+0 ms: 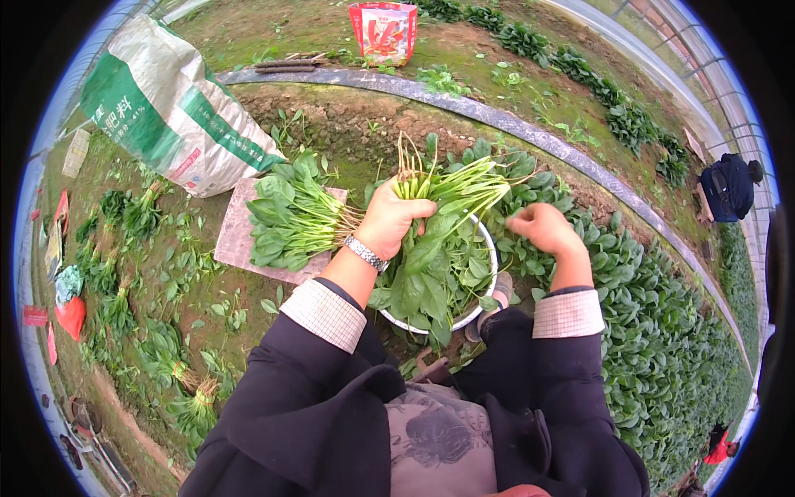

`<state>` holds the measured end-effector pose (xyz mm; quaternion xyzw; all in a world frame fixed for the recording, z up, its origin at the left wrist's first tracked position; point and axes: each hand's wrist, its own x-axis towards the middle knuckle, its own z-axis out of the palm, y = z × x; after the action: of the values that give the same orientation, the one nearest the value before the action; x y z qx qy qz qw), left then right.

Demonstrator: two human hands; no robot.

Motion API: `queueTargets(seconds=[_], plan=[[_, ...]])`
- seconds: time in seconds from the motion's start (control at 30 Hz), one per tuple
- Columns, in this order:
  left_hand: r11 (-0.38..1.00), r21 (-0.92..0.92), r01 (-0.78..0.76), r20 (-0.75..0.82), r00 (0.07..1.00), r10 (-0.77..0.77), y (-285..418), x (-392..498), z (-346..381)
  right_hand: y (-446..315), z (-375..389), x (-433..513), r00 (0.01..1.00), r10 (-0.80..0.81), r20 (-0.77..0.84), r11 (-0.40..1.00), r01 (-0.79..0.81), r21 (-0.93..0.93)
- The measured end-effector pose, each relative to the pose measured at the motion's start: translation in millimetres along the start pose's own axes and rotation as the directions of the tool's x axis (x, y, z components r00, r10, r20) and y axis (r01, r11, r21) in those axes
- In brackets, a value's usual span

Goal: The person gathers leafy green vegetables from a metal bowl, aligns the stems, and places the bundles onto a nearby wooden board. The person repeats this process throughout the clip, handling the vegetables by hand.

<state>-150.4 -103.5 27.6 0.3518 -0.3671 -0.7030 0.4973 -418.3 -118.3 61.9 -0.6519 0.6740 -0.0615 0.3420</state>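
My left hand [397, 214], with a metal-band watch on the wrist, grips a bunch of spinach [428, 286]. Its pale stems and thin roots stick up above my fist, and its leaves hang down over a white-rimmed basin [494, 264]. More spinach stems [475, 186] fan out to the right beside the fist, roots outward. Whether my fist holds these too is unclear. Loose green leaves [472, 267] fill the basin. To its right, my right hand [540, 228] hovers over leafy plants with fingers curled in; their tips are partly hidden, and nothing shows clearly in them.
Left of my hand, a spinach pile [298, 217] lies on a flat board [233, 230]. Behind it leans a white-green woven sack [180, 112]. Tied bunches [164, 351] line the ground at left. A spinach bed [658, 335] spreads right. A person [728, 186] crouches far right.
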Motion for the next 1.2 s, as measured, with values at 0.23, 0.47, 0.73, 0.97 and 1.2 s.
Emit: queueTargets(seconds=[0.23,0.47,0.73,0.97,1.2], plan=[[0.988,0.144,0.060,-0.055,0.997,-0.053,-4,-6,2,-32,22,-19,0.972,-0.133,-0.192,0.614,0.233,0.754],[0.492,0.854,0.165,-0.149,0.986,-0.072,-13,-5,-20,-12,16,-18,0.963,-0.165,-0.212,0.965,0.201,0.165],[0.799,0.600,0.041,-0.041,0.999,-0.021,-18,-5,-13,-14,21,-9,0.957,-0.130,-0.260,0.984,0.157,0.084],[0.934,0.356,-0.016,0.020,1.000,0.009,-14,-9,8,-20,27,-11,0.860,-0.153,-0.486,0.947,0.269,0.177],[0.932,0.335,-0.142,0.082,0.989,0.122,-41,-6,22,-35,51,-5,0.882,-0.149,-0.447,0.679,0.420,0.602]])
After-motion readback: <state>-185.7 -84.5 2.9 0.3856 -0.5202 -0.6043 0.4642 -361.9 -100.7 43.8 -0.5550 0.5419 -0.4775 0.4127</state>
